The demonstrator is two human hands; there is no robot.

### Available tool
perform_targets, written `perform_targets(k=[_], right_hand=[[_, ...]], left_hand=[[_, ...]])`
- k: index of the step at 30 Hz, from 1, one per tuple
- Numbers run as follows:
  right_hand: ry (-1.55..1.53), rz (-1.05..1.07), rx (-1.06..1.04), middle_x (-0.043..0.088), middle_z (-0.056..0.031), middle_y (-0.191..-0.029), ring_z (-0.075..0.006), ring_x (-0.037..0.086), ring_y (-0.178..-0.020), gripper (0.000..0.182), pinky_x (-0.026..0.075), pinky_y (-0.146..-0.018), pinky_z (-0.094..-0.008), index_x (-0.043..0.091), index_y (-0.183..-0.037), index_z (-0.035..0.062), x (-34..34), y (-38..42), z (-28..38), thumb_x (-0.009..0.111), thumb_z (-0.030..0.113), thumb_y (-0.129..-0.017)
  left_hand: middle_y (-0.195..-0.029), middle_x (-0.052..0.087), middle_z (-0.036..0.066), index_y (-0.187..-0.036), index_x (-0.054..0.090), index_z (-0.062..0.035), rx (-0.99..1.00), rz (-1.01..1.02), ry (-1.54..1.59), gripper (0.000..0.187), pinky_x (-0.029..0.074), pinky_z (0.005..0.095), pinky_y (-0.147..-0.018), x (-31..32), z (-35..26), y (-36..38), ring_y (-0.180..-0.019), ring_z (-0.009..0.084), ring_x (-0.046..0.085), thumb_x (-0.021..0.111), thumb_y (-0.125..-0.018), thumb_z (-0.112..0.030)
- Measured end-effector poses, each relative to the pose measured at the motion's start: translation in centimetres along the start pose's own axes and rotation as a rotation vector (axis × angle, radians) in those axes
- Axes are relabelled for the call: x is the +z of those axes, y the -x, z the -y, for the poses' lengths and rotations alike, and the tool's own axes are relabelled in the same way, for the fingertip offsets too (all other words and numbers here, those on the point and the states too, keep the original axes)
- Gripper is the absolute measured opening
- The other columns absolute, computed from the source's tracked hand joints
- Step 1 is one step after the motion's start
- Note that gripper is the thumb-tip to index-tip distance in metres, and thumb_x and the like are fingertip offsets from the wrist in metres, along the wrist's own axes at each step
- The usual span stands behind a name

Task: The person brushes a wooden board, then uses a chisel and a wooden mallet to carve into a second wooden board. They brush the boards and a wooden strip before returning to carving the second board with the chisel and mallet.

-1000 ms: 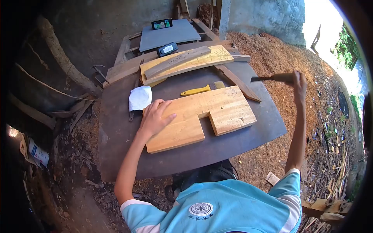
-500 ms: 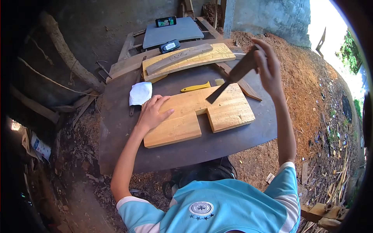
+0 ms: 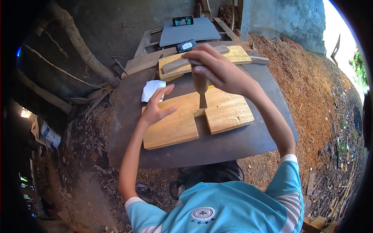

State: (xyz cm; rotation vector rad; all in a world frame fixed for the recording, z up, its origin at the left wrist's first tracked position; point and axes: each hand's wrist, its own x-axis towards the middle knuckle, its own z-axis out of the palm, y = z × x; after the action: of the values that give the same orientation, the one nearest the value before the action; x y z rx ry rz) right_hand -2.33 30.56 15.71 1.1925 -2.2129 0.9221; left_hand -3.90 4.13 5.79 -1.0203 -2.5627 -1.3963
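Observation:
My right hand (image 3: 223,72) is wrapped round the top of the wooden handle of a chisel (image 3: 201,83). The chisel stands upright, its blade tip at the inner edge of the notch in a thick light board (image 3: 173,126). My left hand (image 3: 155,108) is raised just over the left part of this board, fingers apart and holding nothing. A folded white cloth (image 3: 151,88) lies behind my left hand. Part of a yellow tool shows behind the chisel, mostly hidden by it.
On the dark table (image 3: 229,145), a yellow board (image 3: 241,56) with a grey wooden strip (image 3: 175,65) lies farther back. Behind are a black device (image 3: 186,46) and a phone (image 3: 182,21) on a grey panel (image 3: 190,32). Sawdust (image 3: 287,73) covers the ground at right.
My right hand has brought the chisel down and left, from tilted in the air to upright at the notch. My left hand has lifted off the board. The view has shifted slightly.

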Motion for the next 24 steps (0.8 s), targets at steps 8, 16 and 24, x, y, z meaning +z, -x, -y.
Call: perform_targets(k=[8,16,24], right_hand=[[-0.520,-0.146,0.391,0.059,-0.0027,-0.078,-0.0065,0.051,-0.065,0.045,0.038,-0.050,-0.0187,0.047,-0.122,0.0082,1.6,-3.6,-2.9,0.032,0.042,-0.096],[0.552,0.493,0.643,0.031,-0.0136,-0.140,-0.0332,0.031,-0.129,0.083,0.030,-0.103,-0.0540,0.030,-0.138,0.0253,6.7,-2.7,-20.7,0.055,-0.006,-0.065],[0.813,0.783,0.439,0.046,-0.0112,-0.117,-0.0270,0.048,-0.113,0.070,0.038,-0.096,-0.0475,0.044,-0.122,0.0215,7.4,-3.2,-23.1,0.076,0.024,-0.060]], left_hand=[[-0.062,0.051,0.004,-0.099,0.049,0.0011,0.064,0.054,0.894,0.030,0.040,0.0254,-0.048,5.7,-3.1,-8.1,-0.051,0.0122,0.050,0.062,-0.073,-0.007],[-0.055,0.043,0.003,-0.098,0.046,-0.0092,0.013,-0.087,1.461,0.021,0.030,0.0235,-0.036,6.4,1.2,-8.2,-0.038,0.0093,0.037,0.057,-0.081,-0.016],[-0.062,0.045,0.004,-0.087,0.048,-0.0090,0.068,-0.156,1.439,0.022,0.044,0.0335,-0.057,4.6,0.8,-8.3,-0.058,0.0182,0.051,0.061,-0.077,-0.024]])
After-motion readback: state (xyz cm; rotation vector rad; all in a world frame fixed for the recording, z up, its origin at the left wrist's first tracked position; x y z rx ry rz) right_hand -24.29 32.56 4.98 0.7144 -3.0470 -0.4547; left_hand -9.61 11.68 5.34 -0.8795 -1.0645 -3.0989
